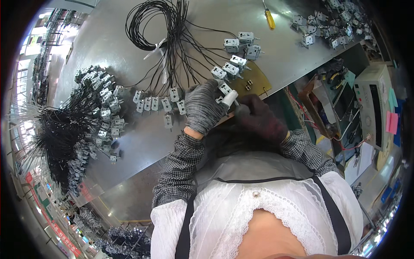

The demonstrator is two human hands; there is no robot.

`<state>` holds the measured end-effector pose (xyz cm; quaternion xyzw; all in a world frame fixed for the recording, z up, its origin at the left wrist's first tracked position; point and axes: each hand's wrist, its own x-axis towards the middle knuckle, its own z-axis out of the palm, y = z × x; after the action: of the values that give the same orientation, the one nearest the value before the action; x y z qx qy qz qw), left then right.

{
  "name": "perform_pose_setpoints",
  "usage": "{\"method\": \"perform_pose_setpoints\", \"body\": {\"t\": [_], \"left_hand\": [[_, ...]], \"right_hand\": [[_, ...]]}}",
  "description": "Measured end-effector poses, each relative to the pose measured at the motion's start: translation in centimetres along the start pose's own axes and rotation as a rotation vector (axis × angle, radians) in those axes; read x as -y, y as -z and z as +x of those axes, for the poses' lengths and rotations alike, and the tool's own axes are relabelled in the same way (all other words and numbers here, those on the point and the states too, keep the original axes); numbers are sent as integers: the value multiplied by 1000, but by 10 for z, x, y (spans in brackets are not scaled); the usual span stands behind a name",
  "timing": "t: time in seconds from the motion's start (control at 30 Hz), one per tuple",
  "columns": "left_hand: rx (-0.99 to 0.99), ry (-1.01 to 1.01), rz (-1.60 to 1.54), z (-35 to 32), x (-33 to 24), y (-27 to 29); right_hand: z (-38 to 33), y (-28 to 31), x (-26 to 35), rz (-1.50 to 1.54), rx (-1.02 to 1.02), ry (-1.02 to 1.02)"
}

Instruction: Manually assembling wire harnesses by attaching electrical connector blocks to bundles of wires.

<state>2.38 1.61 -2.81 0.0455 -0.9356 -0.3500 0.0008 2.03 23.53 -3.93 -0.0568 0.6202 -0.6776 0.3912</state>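
My left hand (202, 108), in a grey knit glove, pinches a small silvery metal box part (225, 89) at the table's near edge. A white wrap (230, 98) shows at its fingertips, beside the part. Just right of it, my right hand (262, 117) wears a dark red glove. Its fingers are curled close to the part, and what they hold, if anything, is blurred and hidden. Several like metal box parts (166, 104) stand in a row left of my left hand. More of them (231, 69) sit beyond my hands, joined to a looped bundle of black wires (172, 30).
A brown board (260, 80) with small metal pieces lies right of the parts. A yellow-handled screwdriver (270, 20) lies at the far side. Piles of wired parts stand at left (64, 129) and far right (332, 23). A pale instrument box (374, 105) stands right, beside a tool-filled bin (321, 101).
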Motion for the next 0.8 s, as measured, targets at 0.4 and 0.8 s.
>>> {"method": "perform_pose_setpoints", "body": {"t": [0.4,0.8], "left_hand": [[37,77,-229,-3,10,5],[167,87,13,-12,4,23]], "right_hand": [[0,18,-8,322,140,45],[55,35,5,-353,31,598]]}}
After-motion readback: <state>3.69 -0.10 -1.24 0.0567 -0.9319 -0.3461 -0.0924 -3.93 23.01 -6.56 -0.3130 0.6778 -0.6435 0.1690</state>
